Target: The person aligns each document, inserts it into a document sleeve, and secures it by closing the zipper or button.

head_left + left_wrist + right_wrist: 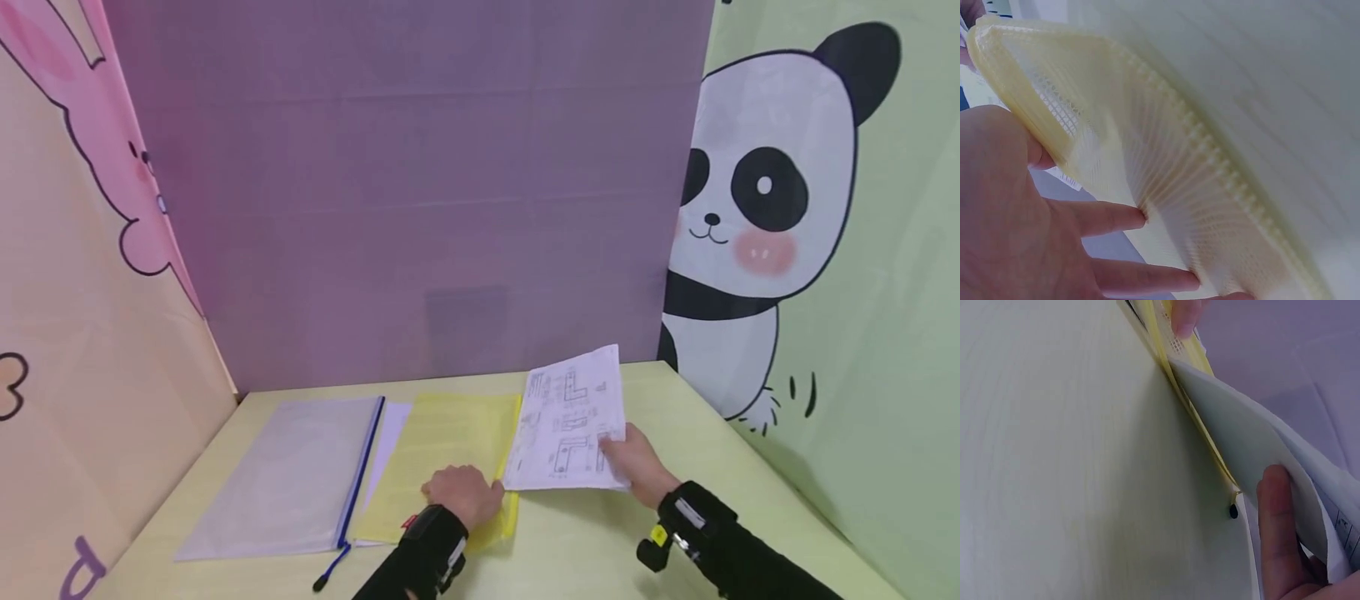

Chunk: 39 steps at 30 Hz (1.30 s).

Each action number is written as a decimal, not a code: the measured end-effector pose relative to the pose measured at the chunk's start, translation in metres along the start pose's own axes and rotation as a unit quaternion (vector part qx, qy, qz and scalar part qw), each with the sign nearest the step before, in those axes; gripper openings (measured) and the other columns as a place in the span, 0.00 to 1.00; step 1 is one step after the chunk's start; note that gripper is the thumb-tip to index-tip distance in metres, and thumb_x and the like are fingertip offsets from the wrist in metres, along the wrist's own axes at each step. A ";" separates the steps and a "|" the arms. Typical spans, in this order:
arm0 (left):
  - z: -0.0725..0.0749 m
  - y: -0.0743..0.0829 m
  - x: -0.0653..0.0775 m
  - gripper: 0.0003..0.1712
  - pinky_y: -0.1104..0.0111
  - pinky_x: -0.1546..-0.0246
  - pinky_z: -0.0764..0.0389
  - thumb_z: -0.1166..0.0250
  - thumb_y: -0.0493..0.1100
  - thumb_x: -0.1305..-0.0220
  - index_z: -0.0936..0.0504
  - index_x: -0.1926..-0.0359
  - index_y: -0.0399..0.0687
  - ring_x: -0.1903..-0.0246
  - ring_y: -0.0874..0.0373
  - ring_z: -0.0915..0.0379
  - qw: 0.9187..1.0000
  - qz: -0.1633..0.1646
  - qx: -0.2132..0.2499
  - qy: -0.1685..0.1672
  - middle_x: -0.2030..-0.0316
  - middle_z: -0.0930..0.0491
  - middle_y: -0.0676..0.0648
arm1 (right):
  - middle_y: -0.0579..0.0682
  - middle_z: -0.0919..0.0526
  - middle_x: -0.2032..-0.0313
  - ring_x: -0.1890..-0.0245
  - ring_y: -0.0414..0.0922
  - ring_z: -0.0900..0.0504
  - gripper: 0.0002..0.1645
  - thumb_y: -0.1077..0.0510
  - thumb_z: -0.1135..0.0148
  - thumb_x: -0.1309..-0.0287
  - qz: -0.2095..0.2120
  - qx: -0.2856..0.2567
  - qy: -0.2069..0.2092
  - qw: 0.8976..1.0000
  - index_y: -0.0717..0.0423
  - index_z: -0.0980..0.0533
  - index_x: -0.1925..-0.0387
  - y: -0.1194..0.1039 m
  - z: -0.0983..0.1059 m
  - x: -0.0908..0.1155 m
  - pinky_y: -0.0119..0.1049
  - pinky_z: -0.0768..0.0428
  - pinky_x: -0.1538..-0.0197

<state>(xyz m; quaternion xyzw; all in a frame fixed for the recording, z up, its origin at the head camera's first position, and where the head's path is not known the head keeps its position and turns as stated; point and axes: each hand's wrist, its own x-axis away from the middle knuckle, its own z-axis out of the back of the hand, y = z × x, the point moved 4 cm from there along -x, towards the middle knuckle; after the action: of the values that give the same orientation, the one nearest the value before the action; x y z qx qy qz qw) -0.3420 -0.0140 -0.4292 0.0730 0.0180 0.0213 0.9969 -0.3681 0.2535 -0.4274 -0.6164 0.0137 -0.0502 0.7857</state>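
Note:
A yellow mesh zip pouch (450,433) lies on the table, its right side held apart. My left hand (463,493) holds the pouch near that side; in the left wrist view the thumb is at the yellow edge (1019,103) and the fingertips dent the mesh (1166,162). My right hand (639,465) grips a stack of paper sheets (566,417) printed with line drawings, thumb on top and fingers beneath. The sheets' left edge meets the pouch's mouth; in the right wrist view their far end lies at the opening, beside the yellow zip edge (1200,428).
Left of the pouch lies a pale zip pouch (277,475) with a blue zip edge and a dark pull (321,582). White paper (392,429) shows from under the yellow pouch. A purple backdrop (420,183) stands behind the table (750,500), with printed screens on both sides.

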 end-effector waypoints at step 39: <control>0.000 0.010 0.001 0.38 0.52 0.66 0.25 0.49 0.71 0.32 0.14 0.70 0.42 0.69 0.44 0.22 1.000 0.001 -0.024 -0.015 0.68 0.16 0.40 | 0.62 0.15 0.52 0.58 0.57 0.13 0.28 0.64 0.52 0.26 0.001 -0.039 -0.117 0.992 0.71 0.41 0.29 0.007 0.009 0.039 0.49 0.15 0.56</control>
<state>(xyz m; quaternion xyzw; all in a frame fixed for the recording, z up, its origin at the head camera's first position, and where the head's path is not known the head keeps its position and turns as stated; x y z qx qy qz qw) -0.3412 -0.0037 -0.4273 0.0491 0.0022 0.0213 0.9986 -0.3281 0.2605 -0.4304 -0.6480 -0.0756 0.0236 0.7575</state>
